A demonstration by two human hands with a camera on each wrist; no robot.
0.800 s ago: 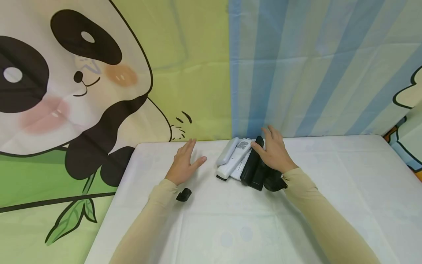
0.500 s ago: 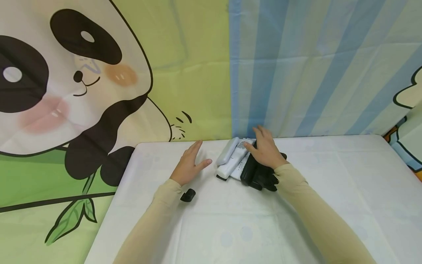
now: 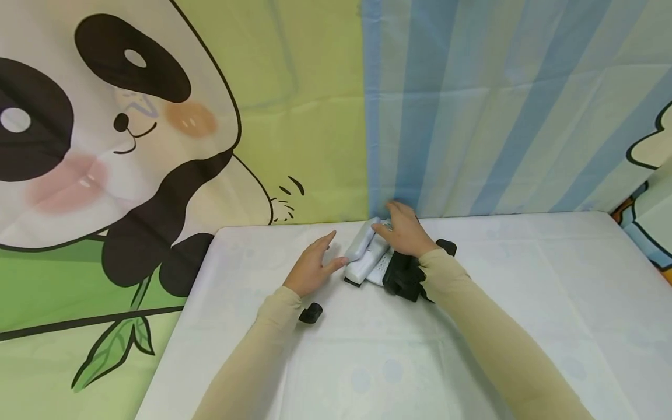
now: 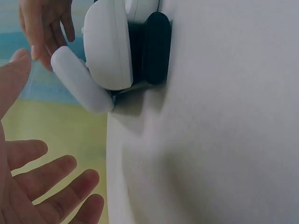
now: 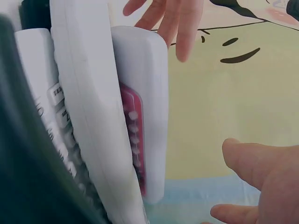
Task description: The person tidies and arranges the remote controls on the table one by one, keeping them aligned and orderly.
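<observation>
A bunch of remote controls lies by the table's back edge. Leftmost is a small white remote (image 3: pixel 362 240), its red button face turned sideways in the right wrist view. Beside it lean a larger white remote (image 5: pixel 88 93) and a flat white one with keys (image 5: pixel 39 60). A dark remote (image 4: pixel 156 49) is mostly hidden under the right wrist in the head view. My right hand (image 3: pixel 406 234) hovers over the bunch, fingers spread, thumb near the small remote's top. My left hand (image 3: pixel 315 266) is left of it, fingers extended, thumb tip close to its lower end.
A white cloth covers the table (image 3: pixel 367 361). Behind it hangs a printed curtain (image 3: pixel 315 116) with a panda and blue stripes. Black wrist cameras (image 3: pixel 311 313) show below the left hand and over the dark remotes.
My right hand has moved left across the bunch, from the black remotes towards the small white one. My left hand has moved right, closer to it. The remotes look unmoved.
</observation>
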